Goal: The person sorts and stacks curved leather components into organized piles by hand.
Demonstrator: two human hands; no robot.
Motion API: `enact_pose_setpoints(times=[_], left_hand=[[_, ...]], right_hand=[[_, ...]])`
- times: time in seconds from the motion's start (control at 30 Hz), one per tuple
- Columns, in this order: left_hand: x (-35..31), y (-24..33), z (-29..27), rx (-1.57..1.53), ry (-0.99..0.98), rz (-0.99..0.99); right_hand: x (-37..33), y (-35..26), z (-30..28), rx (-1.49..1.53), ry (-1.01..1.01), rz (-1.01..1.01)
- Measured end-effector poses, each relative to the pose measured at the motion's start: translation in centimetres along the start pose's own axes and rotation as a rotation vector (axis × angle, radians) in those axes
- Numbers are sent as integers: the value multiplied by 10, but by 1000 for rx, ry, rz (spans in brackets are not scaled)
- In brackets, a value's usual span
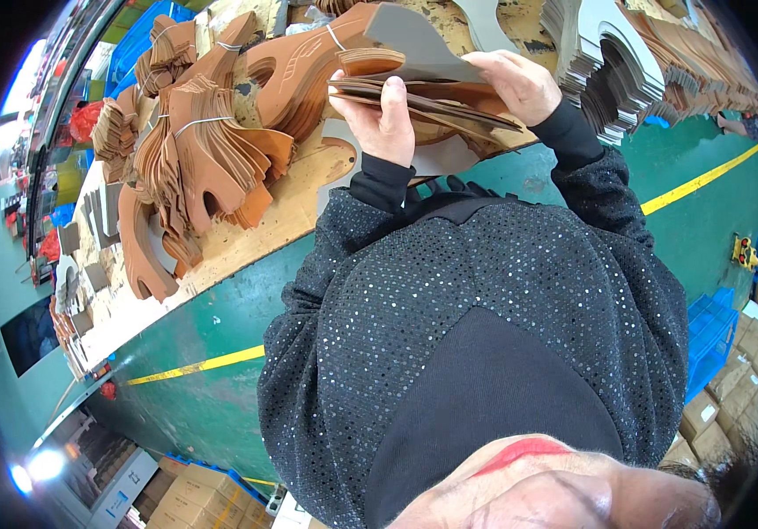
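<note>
My left hand (375, 122) is closed round one end of a small stack of thin brown cut leather-like pieces (441, 106), thumb on top. At the stack's other end, my right hand (520, 86) has its fingers bent over the edge, and part of that grip is hidden. The stack is held edge-on above the table, its layers slightly fanned. Just beyond it lies a grey cut piece (410, 40). Left of my left hand sits a tied bundle of brown pieces (295, 79), with curved cut-outs and a pale band.
More tied brown bundles (211, 150) crowd the left of the wooden table (264, 225). Tall stacks of grey-white cut pieces (604, 66) stand at the right. The green floor (220, 397) has yellow lines. A blue crate (709, 339) and cartons (740, 397) are at the lower right.
</note>
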State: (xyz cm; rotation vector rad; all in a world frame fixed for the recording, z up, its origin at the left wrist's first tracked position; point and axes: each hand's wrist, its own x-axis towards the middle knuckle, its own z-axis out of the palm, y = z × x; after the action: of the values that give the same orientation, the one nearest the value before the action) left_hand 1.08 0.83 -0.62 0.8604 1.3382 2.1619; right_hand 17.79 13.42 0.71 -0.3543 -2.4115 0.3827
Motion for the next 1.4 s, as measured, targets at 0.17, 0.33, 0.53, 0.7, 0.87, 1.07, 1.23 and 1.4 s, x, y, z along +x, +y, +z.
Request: enact_pose_setpoints(times=[0.17,0.33,0.53,0.7,0.87,1.07,1.23,1.4], left_hand=[[0,-4,-2,-31,11,1],[1,-1,-4,-26,-10,-7],[1,-2,-8,-12,5,-55],[6,-8,-12,112,-30,48],[9,-3,-10,133,20,50],[8,-1,-12,63,-32,-1],[9,-5,-12,59,-35,4],[8,-16,-13,396,25,104]], right_hand=[[-6,7,-2,-33,31,-32],[-2,11,-12,-235,23,-109],[-11,1,-6,-146,-31,-50],[-11,-10,-4,-222,-59,-58],[-11,-16,2,-232,-88,-23],[12,-16,-4,-344,88,-97],[28,5,19,375,-237,244],[27,8,34,218,-111,102]])
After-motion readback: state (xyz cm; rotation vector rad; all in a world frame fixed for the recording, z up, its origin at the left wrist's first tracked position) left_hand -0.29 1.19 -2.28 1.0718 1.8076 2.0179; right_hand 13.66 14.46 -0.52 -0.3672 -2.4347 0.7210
